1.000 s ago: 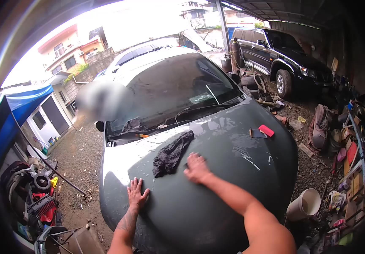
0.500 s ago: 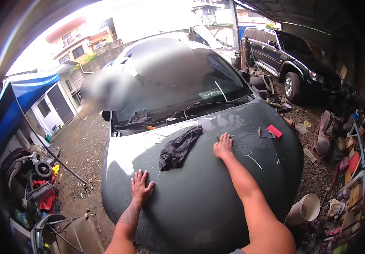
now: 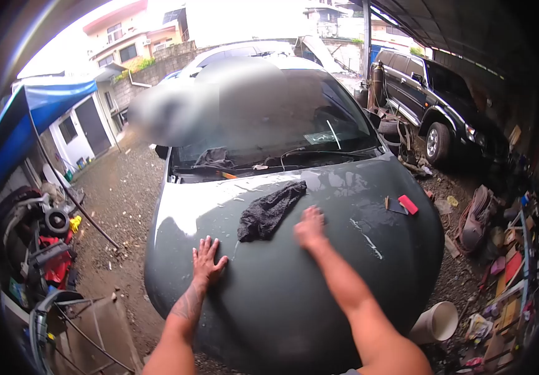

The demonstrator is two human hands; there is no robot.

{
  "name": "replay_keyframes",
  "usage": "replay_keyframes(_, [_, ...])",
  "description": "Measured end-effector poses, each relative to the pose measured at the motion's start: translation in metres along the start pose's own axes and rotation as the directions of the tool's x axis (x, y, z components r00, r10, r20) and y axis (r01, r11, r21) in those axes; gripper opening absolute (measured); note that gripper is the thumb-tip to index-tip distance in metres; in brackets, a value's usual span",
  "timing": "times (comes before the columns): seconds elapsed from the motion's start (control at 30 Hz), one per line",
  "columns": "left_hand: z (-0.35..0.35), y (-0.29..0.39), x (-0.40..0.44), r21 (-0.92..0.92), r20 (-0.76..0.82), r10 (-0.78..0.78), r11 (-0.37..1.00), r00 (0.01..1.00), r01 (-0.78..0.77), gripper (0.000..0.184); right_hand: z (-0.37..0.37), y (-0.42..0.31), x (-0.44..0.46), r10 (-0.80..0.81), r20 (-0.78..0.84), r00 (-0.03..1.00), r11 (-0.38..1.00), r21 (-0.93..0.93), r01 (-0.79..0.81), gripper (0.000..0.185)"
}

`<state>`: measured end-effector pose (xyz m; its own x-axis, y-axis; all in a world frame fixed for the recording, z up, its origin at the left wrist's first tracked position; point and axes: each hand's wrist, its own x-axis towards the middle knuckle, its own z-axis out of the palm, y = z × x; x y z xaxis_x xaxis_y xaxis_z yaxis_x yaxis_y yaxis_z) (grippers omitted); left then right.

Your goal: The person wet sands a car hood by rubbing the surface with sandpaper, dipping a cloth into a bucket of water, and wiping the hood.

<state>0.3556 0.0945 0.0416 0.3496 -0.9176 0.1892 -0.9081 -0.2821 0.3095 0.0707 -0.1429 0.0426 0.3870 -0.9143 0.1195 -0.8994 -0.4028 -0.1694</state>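
the hood (image 3: 263,281) spans from the windshield (image 3: 319,109) down toward the person; its left edge drops off to gravel (image 3: 110,194), and its right edge curves down near a pale bucket (image 3: 429,324) on the ground. the left hand (image 3: 207,262) rests palm down on the left part of the hood, its fingers spread, with a strip of painted metal between it and the left edge. the right hand (image 3: 310,228) is at the middle of the hood, well apart from the right edge; it is blurred, so i cannot tell whether its fingers are spread or pressed together, or whether anything is under them. a crumpled black cloth (image 3: 271,212) lies between the hands and a little beyond them, just beside the right one.

the surface is dull dark green-grey, with a bright reflection at the upper left and whitish streaks to the right of the right hand. around it is a partly roofed yard with a blue tarp (image 3: 38,119) on the left and cluttered piles on both sides.

counted: two hands, one black cloth on the hood, one red block (image 3: 408,204), one dark flat piece (image 3: 397,206) touching or just beside it, one bucket, and one black suv (image 3: 447,103) at the right.
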Motion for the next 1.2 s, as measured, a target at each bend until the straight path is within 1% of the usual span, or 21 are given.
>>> replay_keyframes(0.07, [0.003,-0.001,0.001,0.004,-0.012,0.006,1.0,1.0,-0.006,0.072,0.023,-0.054,-0.056,-0.435,0.053,0.899,0.885,-0.157,0.438,0.071])
replay_keyframes(0.1, [0.003,0.0,-0.001,0.006,-0.006,0.0,1.0,1.0,0.0,0.072,0.008,-0.057,-0.084,-0.507,-0.009,0.862,0.848,0.173,0.5,0.07])
replay_keyframes(0.17, [0.0,0.0,0.0,0.008,0.006,0.009,1.0,1.0,-0.009,0.073,-0.003,-0.025,-0.056,-0.449,0.044,0.893,0.894,0.027,0.448,0.068])
replay_keyframes(0.27, [-0.003,0.001,-0.001,0.027,0.016,0.003,1.0,1.0,-0.003,0.072,-0.012,0.054,0.014,0.11,-0.032,0.993,0.994,0.031,-0.11,0.067])
replay_keyframes(0.3, [-0.002,0.001,-0.001,0.018,0.013,0.001,1.0,1.0,-0.002,0.073,-0.017,0.06,0.021,0.189,-0.034,0.981,0.975,0.124,-0.183,0.067])
replay_keyframes(0.37, [-0.002,0.0,0.0,-0.005,0.02,-0.013,1.0,1.0,0.013,0.073,-0.012,0.016,0.004,0.128,-0.015,0.992,0.992,0.014,-0.127,0.067])
replay_keyframes(0.43, [0.0,0.002,-0.001,-0.007,-0.023,0.011,1.0,1.0,-0.011,0.073,0.007,-0.043,-0.047,-0.313,0.059,0.948,0.938,-0.135,0.318,0.071])
replay_keyframes(0.5, [-0.002,0.001,-0.002,-0.005,-0.017,0.003,1.0,1.0,-0.003,0.073,0.008,-0.066,-0.1,-0.564,0.051,0.824,0.809,0.232,0.54,0.07])
replay_keyframes(0.53, [-0.002,0.0,0.0,0.003,-0.024,0.015,1.0,1.0,-0.015,0.073,0.015,-0.048,-0.087,-0.636,-0.016,0.771,0.763,0.133,0.632,0.068])
replay_keyframes(0.57, [0.0,-0.001,-0.001,0.01,-0.023,0.025,1.0,0.999,-0.025,0.074,-0.01,-0.031,-0.068,-0.506,0.062,0.86,0.856,-0.083,0.51,0.068])
replay_keyframes(0.6, [0.001,-0.002,0.0,0.01,-0.027,0.027,1.0,0.999,-0.027,0.073,-0.002,0.003,-0.034,-0.36,0.006,0.933,0.926,-0.123,0.358,0.068])
replay_keyframes(0.7, [0.007,-0.006,0.001,0.014,-0.055,0.033,0.999,0.998,-0.033,0.072,0.0,0.077,0.038,0.185,-0.119,0.976,0.972,0.172,-0.163,0.066])
replay_keyframes(0.77, [0.001,0.0,-0.002,0.031,-0.059,0.029,0.999,0.998,-0.028,0.073,0.012,0.04,0.027,0.075,-0.021,0.997,0.995,-0.063,-0.076,0.065])
replay_keyframes(0.83, [-0.004,0.004,-0.004,0.026,-0.045,0.025,0.999,0.999,-0.024,0.072,-0.006,-0.035,-0.042,-0.309,0.141,0.94,0.935,-0.138,0.328,0.067])
replay_keyframes(0.9, [-0.004,0.006,-0.001,0.023,-0.041,0.025,0.999,0.999,-0.024,0.072,-0.003,-0.044,-0.068,-0.473,0.141,0.87,0.878,0.152,0.453,0.067])
replay_keyframes(0.93, [-0.003,0.003,-0.002,0.027,-0.026,0.017,1.0,1.0,-0.016,0.072,-0.003,-0.022,-0.047,-0.417,0.082,0.905,0.906,0.117,0.406,0.066])
replay_keyframes(1.0, [0.003,-0.003,0.001,0.016,-0.025,0.02,1.0,0.999,-0.019,0.073,-0.009,0.043,0.012,-0.031,0.021,0.999,0.999,0.038,0.031,0.065])
replay_keyframes(1.03, [0.002,-0.001,0.001,0.008,-0.019,0.011,1.0,1.0,-0.011,0.074,-0.005,0.079,0.041,0.131,-0.024,0.991,0.991,0.041,-0.13,0.065])
replay_keyframes(1.1, [-0.002,0.002,0.0,0.003,0.0,-0.003,1.0,1.0,0.003,0.075,-0.011,0.061,0.047,0.269,0.012,0.963,0.963,0.007,-0.269,0.068])
replay_keyframes(1.17, [-0.001,0.005,0.001,0.014,0.001,-0.014,1.0,1.0,0.014,0.075,-0.008,-0.001,0.009,0.048,0.07,0.996,0.989,-0.141,-0.038,0.069])
replay_keyframes(1.2, [0.001,0.006,0.001,0.017,0.014,-0.014,1.0,1.0,0.014,0.074,-0.006,0.0,-0.008,0.035,0.057,0.998,0.989,-0.149,-0.027,0.069])
